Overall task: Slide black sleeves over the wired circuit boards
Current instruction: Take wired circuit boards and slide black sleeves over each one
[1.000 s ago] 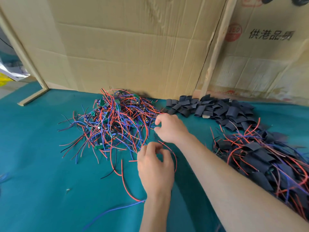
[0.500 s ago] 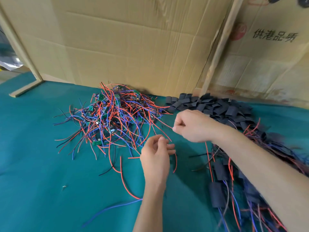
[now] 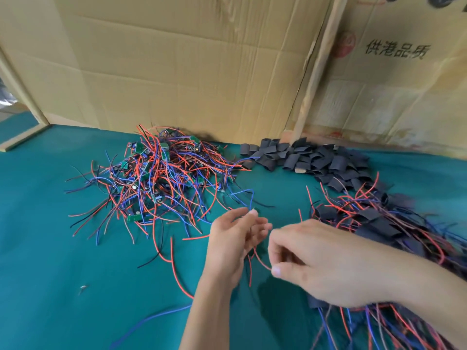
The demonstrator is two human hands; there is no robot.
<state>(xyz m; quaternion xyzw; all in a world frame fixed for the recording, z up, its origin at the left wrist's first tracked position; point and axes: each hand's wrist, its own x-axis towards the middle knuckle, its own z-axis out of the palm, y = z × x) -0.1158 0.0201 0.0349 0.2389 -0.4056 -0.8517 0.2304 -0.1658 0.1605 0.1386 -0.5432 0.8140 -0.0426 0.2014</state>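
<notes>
We have the two hands meeting low centre over the teal surface (image 3: pixel 50 248), with red wires (image 3: pixel 260 261) strung between them. Right hand (image 3: pixel 326 263): fingers curled, thumb and forefinger pinching one red wire at its end. A black sleeve (image 3: pixel 316 303) shows just under the heel of that hand; whether the hand grips it too, we cannot tell. Left hand (image 3: pixel 235 241): fingers loosely bent and spread, thin wire running through the fingertips, a blue wire (image 3: pixel 251 198) rising just above them. Motion blur there, so the grip itself is unclear.

Pile of unsleeved wired circuit boards (image 3: pixel 161 178): up-left of the hands, a tangle of red, blue and black leads with small green boards. It lies near the cardboard wall (image 3: pixel 189 72).

Heap of loose black sleeves (image 3: pixel 308 157): right of that pile, against the wall base, touching the edge of the wire tangle.

Sleeved boards (image 3: pixel 374 221): a heap at right, black sleeves with red and blue leads sticking out, running under our right forearm to the bottom edge.

Stray red, blue and black leads lie on the surface below the unsleeved pile. Printed cardboard box (image 3: pixel 396 51) stands back right.
</notes>
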